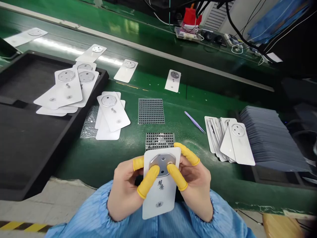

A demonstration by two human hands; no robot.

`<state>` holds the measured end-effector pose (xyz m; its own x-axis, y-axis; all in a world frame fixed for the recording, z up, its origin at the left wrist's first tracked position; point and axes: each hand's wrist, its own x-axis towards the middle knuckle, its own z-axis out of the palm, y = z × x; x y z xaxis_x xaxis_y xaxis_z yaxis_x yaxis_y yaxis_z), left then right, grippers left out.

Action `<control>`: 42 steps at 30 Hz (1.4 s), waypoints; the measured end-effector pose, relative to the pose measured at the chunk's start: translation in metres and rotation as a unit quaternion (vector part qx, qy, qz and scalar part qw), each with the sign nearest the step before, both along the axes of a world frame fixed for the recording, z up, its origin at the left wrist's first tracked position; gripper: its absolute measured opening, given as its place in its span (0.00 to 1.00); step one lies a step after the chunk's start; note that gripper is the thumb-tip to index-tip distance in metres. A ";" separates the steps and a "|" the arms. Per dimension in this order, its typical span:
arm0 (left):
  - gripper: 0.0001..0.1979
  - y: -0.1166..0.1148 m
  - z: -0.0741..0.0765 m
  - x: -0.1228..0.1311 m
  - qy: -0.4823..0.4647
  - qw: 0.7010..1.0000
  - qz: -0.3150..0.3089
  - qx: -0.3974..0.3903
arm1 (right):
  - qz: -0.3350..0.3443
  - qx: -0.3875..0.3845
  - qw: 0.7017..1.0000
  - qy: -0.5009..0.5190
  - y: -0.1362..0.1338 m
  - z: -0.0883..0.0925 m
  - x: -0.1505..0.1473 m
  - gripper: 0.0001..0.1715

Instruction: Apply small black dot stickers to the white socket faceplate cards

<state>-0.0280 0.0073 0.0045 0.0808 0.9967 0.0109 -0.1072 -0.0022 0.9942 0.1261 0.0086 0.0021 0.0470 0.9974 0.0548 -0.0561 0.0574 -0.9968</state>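
Both my hands grip one white card (160, 195) with a silver octagonal metal disc (162, 162) near its top. My left hand (126, 190) holds the card's left edge, its yellow-capped thumb pressing on the disc. My right hand (195, 185) holds the right edge, thumb also on the disc, a capped forefinger over the top corner. The card is upright in front of my blue sleeves, just above a small perforated grid tray (159, 140) on the green bench.
A second grid tray (151, 111) lies further back. Purple tweezers (194, 122) lie to the right. A fanned pile of cards (230, 142) and a grey stack (269, 138) sit right. More cards (111, 115) lie left, some in a black tray (29, 145).
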 end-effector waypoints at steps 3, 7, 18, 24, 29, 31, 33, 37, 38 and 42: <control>0.24 -0.001 0.002 -0.002 0.001 1.000 -0.021 0.011 | 0.000 0.006 1.000 -0.002 -0.004 0.000 0.000 0.25; 0.25 -0.003 0.005 -0.004 -0.012 0.999 -0.039 0.003 | -0.029 0.021 0.999 -0.018 -0.005 -0.001 -0.001 0.24; 0.17 0.003 0.010 -0.003 -0.041 0.998 -0.044 0.003 | -0.060 0.055 0.994 -0.076 -0.007 -0.002 -0.003 0.20; 0.27 0.002 0.006 -0.005 -0.017 0.998 -0.023 0.052 | -0.033 0.057 0.996 -0.066 -0.004 -0.001 -0.003 0.26; 0.24 0.001 0.006 -0.009 0.001 0.998 -0.040 0.046 | -0.024 0.059 0.996 -0.068 -0.004 0.001 -0.003 0.26; 0.21 0.002 0.007 -0.009 0.016 0.998 -0.040 0.051 | -0.026 0.065 0.994 -0.078 -0.006 -0.002 -0.003 0.27; 0.19 0.004 0.007 -0.009 0.031 0.996 -0.033 0.073 | -0.041 0.075 0.991 -0.103 -0.009 -0.008 -0.003 0.29; 0.14 0.004 0.006 -0.009 0.047 0.995 -0.037 0.085 | -0.102 0.081 0.980 -0.151 -0.017 -0.020 -0.003 0.26; 0.13 0.003 0.005 -0.009 0.050 0.995 -0.032 0.084 | -0.109 0.078 0.979 -0.153 -0.018 -0.022 -0.003 0.24; 0.07 0.002 0.000 -0.013 0.051 0.997 -0.011 0.051 | -0.099 0.033 0.986 -0.129 -0.017 -0.025 -0.007 0.19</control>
<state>-0.0411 0.0095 0.0049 0.1092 0.9887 0.1023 -0.0077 -0.1021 0.9947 0.1194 -0.0084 -0.0232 0.2158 0.9639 0.1558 0.2183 0.1079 -0.9699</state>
